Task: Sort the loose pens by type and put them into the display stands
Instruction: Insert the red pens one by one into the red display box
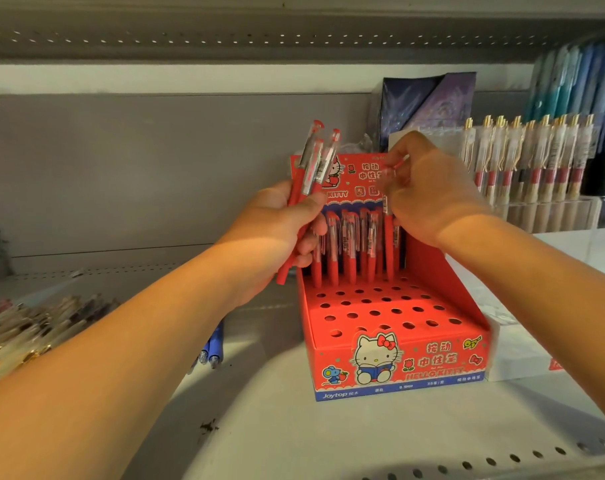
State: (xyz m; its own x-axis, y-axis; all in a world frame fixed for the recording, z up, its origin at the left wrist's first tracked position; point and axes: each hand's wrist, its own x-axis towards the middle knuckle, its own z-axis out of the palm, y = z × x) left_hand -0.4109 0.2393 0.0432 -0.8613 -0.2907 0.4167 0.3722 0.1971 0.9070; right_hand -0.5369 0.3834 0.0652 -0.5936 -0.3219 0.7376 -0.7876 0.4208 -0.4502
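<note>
A red cartoon-cat display stand (391,320) sits on the shelf, its stepped top full of round holes. Several red pens (349,247) stand upright in its back rows; the front rows are bare holes. My left hand (287,223) grips a bunch of red pens (311,168) with clear tops, held upright to the left of the stand's back card. My right hand (429,192) pinches one red pen (388,237) by its clear top, its red tip hanging down into the back right rows.
Two blue pens (211,351) lie on the shelf under my left forearm. A pile of loose mixed pens (27,323) lies at the far left. A clear stand of gold-clipped pens (529,161) fills the right back, with a white box (522,355) beside the red stand.
</note>
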